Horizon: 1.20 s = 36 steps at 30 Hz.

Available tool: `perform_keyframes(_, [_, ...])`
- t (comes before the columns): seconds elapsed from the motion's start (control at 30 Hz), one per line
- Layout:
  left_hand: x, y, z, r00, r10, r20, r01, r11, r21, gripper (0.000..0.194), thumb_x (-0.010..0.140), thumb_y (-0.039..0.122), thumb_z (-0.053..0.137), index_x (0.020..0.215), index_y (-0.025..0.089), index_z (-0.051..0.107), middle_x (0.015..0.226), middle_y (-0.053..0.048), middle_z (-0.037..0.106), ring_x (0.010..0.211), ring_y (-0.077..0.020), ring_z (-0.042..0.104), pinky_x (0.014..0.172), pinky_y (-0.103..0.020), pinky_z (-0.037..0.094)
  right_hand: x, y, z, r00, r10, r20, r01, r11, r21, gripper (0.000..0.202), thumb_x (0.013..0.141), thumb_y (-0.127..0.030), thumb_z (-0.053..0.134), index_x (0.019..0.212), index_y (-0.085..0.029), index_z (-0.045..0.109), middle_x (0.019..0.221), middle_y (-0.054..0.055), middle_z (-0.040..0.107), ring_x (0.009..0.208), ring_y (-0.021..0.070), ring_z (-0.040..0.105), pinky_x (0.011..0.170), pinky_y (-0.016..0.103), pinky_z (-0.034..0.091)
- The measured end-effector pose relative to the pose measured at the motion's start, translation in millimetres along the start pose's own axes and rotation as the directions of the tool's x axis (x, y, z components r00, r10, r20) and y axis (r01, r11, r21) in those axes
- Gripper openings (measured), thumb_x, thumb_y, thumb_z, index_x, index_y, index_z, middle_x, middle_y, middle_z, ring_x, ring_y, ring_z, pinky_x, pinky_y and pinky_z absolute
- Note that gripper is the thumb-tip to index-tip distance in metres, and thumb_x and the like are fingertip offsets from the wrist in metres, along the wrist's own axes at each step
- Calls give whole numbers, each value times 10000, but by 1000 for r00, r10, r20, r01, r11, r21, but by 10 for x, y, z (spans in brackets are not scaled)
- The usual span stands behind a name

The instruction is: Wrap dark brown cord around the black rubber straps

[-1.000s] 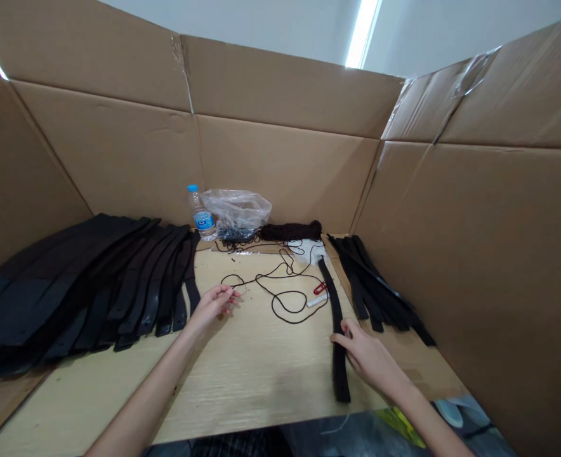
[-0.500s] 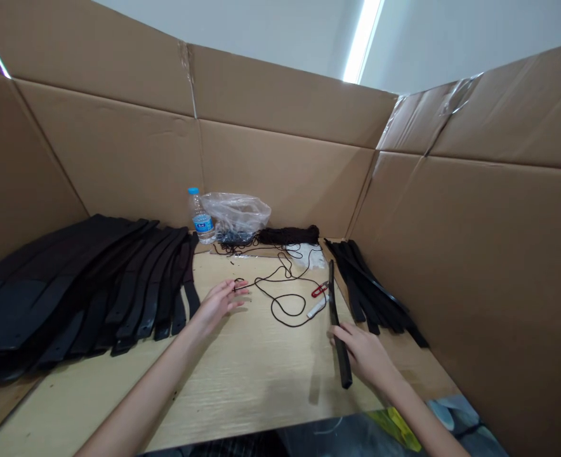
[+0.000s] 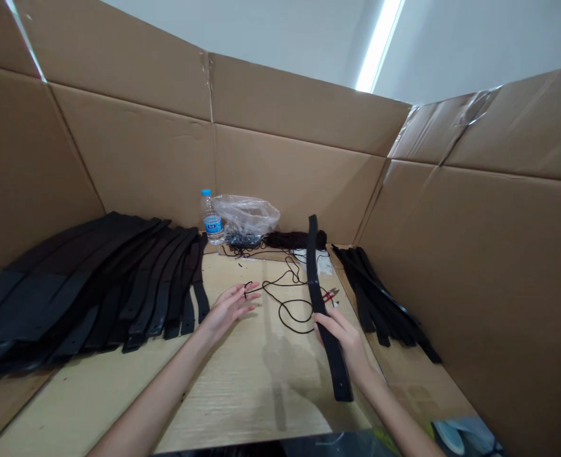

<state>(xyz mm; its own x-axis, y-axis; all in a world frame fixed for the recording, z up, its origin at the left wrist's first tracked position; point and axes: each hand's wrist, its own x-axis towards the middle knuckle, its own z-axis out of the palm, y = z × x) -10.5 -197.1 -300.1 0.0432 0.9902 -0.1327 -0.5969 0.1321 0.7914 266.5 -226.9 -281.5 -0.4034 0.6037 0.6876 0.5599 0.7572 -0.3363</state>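
The strip [image 3: 325, 324] has turned, showing its flat, black, gently curved face.

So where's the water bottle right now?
In the head view, the water bottle stands at the back of the table, left of centre, right beside the clear plastic bag, near the cardboard wall.

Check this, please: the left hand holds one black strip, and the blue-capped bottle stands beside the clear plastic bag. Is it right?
Wrong hand: the head view shows the right hand holding the black strip. The bottle does stand beside the bag.
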Motion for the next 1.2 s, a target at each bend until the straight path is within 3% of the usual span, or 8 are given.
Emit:
perform_keyframes(0.13, [-8, 47, -31, 1000, 17, -16, -19, 991, -132, 72, 849, 106, 573, 794, 149, 593, 1197, -117, 658, 946, -220, 682, 772, -316, 542, 220, -140, 380, 995, -57, -84, 75, 973, 219, 184, 874, -119, 519, 981, -199, 644, 886, 57, 646, 776, 159, 652, 694, 254, 532])
perform_keyframes(0.37, [1, 111, -43, 999, 48, -4, -47, 955, -292, 99, 850, 95, 573, 772, 149, 601, 1107, -111, 687, 980, -222, 665, 853, -363, 525, 253, -242, 860, 986, -163, -28, 163, 939, 302, 188, 869, -119, 519, 971, -226, 635, 837, 39, 634, 720, 153, 640, 637, 245, 525])
perform_keyframes(0.57, [70, 89, -91, 993, 94, -66, -110, 939, -325, 93, 788, 55, 640, 785, 148, 632, 956, -54, 699, 772, -153, 667, 753, -294, 539, 219, -239, 1024, 979, -199, 51, 176, 942, 287, 222, 868, -105, 517, 1021, -222, 627, 885, 45, 633, 761, 151, 625, 654, 236, 502])
perform_keyframes(0.73, [101, 107, -123, 984, 133, -118, -167, 924, -344, 111, 777, 46, 655, 733, 141, 619, 892, -29, 695, 827, -155, 680, 761, -255, 544, 337, -295, 1022, 944, -258, 204, 230, 962, 149, 253, 901, -97, 462, 1039, -221, 634, 901, 25, 622, 734, 136, 586, 611, 207, 446])
perform_keyframes(0.87, [97, 137, -136, 979, 158, -133, -194, 920, -339, 118, 791, 37, 638, 730, 137, 622, 867, -21, 694, 864, -152, 687, 771, -231, 545, 420, -361, 1013, 898, -368, 241, 380, 925, -5, 200, 905, -119, 476, 1019, -197, 621, 839, 23, 605, 682, 134, 550, 550, 214, 405])
perform_keyframes(1.0, [68, 156, -128, 982, 155, -108, -182, 929, -323, 104, 809, 44, 616, 763, 135, 633, 882, -35, 706, 871, -154, 690, 733, -220, 550, 457, -404, 988, 838, -521, 159, 543, 826, -150, 199, 901, -90, 483, 1001, -189, 624, 732, 28, 574, 645, 156, 508, 519, 250, 371])
perform_keyframes(1.07, [49, 160, -116, 986, 148, -82, -167, 935, -313, 81, 813, 60, 618, 794, 135, 642, 900, -45, 712, 859, -157, 692, 713, -221, 552, 491, -421, 957, 781, -616, 103, 623, 757, -195, 203, 898, -64, 485, 994, -170, 630, 746, 35, 593, 657, 156, 508, 571, 274, 409])
perform_keyframes(1.2, [25, 143, -96, 991, 132, -31, -135, 944, -301, 64, 800, 85, 644, 800, 148, 640, 1026, -55, 715, 836, -155, 692, 734, -240, 557, 650, -463, 879, 606, -794, 57, 790, 592, -156, 173, 889, -103, 564, 1036, -150, 643, 854, 20, 648, 816, 154, 569, 818, 327, 476])
